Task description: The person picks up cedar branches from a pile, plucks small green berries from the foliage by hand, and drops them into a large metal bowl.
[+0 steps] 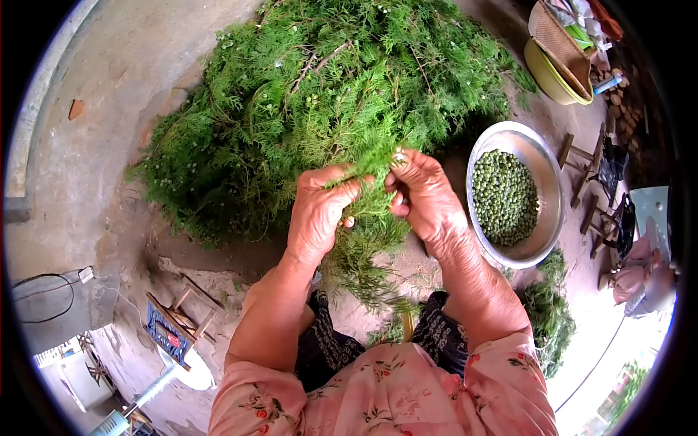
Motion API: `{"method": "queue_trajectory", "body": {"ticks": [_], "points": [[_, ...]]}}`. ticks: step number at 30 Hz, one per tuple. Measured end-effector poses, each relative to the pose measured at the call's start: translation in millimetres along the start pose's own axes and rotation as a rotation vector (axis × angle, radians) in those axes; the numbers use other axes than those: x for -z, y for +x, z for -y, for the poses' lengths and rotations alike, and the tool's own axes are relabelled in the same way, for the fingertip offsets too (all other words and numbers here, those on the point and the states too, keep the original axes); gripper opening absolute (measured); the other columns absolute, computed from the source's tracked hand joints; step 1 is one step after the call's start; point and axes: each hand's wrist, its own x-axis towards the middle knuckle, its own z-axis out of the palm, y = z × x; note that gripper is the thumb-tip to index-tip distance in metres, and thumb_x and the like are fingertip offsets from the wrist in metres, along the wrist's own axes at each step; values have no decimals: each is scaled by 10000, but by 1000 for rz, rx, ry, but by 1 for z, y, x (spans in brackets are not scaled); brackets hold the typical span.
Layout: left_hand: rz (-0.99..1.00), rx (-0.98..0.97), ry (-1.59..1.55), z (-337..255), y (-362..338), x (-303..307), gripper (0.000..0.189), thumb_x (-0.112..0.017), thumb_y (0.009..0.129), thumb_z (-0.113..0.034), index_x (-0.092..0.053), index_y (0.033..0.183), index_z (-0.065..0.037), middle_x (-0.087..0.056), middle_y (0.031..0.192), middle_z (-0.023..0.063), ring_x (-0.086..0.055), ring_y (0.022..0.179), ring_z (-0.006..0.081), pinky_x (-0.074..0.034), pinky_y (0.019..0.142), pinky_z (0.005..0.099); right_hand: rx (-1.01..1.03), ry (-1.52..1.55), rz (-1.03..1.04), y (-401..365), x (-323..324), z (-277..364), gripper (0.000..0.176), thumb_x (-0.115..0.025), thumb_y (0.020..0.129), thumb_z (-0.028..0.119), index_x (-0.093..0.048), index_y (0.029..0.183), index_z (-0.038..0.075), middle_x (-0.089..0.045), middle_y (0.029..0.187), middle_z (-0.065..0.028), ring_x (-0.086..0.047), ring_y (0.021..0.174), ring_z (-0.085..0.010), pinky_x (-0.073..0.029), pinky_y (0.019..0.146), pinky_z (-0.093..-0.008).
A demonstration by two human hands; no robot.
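My left hand (318, 214) is closed around a leafy evergreen sprig (371, 207), which hangs down between my forearms. On the sprig's other side, my right hand (429, 196) is closed, thumb and fingers pinched against its edge. Whether a small green cone is between those fingertips is hidden. Just beyond both hands lies a large heap of cut evergreen branches (269, 123). To the right of my right hand stands a wide metal basin (550, 185), partly filled with small round green cones (503, 196).
A yellow basket (549, 73) stands at the far right, with a woven brown basket (556, 36) on it. Wooden stools (585, 160) are along the right side. More evergreen cuttings (549, 312) lie below the basin. Another person (643, 276) is at the right edge.
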Motion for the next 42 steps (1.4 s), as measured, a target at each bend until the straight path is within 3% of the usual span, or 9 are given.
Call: {"method": "queue_trajectory", "body": {"ticks": [11, 13, 18, 21, 23, 24, 27, 33, 42], "points": [[4, -185, -421, 18, 18, 42, 259, -504, 865, -271, -556, 1002, -58, -556, 787, 13, -496, 660, 76, -345, 484, 213, 352, 74, -553, 23, 171, 76, 281, -551, 796, 4, -520, 1074, -13, -567, 868, -95, -567, 755, -188, -456, 578, -262], [-155, -140, -432, 17, 16, 45, 232, -483, 869, -251, -526, 998, -62, -515, 791, -3, -463, 661, 91, -363, 533, 217, 737, -1148, -559, -10, 198, 74, 322, -545, 753, -43, -533, 1074, -18, -587, 927, -106, -585, 791, -210, -478, 624, -299], [428, -217, -949, 32, 44, 73, 265, -438, 873, -173, -495, 1065, 1, -528, 839, 42, -477, 627, 131, -380, 552, 291, 898, -1393, -985, -7, 353, 99, 312, -533, 702, -58, -607, 993, 27, -610, 983, -131, -618, 783, -259, -494, 678, -346], [604, -294, -1042, 30, 47, 70, 283, -397, 903, -140, -475, 1109, 37, -556, 846, 80, -497, 601, 140, -370, 522, 284, 287, -2056, -1329, -21, 326, 110, 280, -488, 715, -53, -633, 935, 41, -623, 957, -145, -611, 843, -271, -483, 716, -346], [736, -324, -1107, 38, 54, 75, 451, -524, 736, -31, -426, 1173, 25, -544, 889, 77, -498, 663, 136, -364, 586, 286, 408, -2124, -1300, -17, 350, 110, 223, -569, 739, 136, -633, 928, 37, -631, 857, -161, -612, 818, -272, -471, 703, -353], [744, -306, -1135, 39, 55, 76, 367, -455, 819, -66, -426, 1174, 23, -553, 908, 88, -506, 660, 144, -369, 597, 294, 893, -2023, -1016, -22, 325, 106, 244, -554, 771, 114, -618, 992, 34, -638, 898, -135, -616, 824, -241, -472, 698, -312], [767, -304, -1137, 37, 56, 73, 323, -380, 878, -96, -428, 1177, 18, -559, 917, 91, -515, 666, 151, -370, 602, 301, 677, -521, -670, -2, 223, 94, 303, -546, 836, 123, -548, 1093, -37, -609, 978, -95, -595, 848, -166, -467, 725, -275], [480, -192, -1185, 31, 49, 64, 294, -350, 943, -192, -525, 1006, 37, -561, 750, 94, -472, 529, 149, -393, 454, 289, 454, -1158, 351, -10, 71, 35, 303, -531, 791, -52, -585, 1074, 40, -611, 1000, -106, -609, 843, -164, -488, 760, -250], [383, -227, -1160, 46, 43, 87, 282, -392, 908, -224, -477, 1088, -24, -540, 905, 52, -507, 734, 189, -454, 599, 337, 393, -1253, 601, -10, 50, -24, 746, -742, 668, 232, -371, 1300, 96, -536, 1165, -133, -504, 1077, -239, -444, 864, -335]]}}
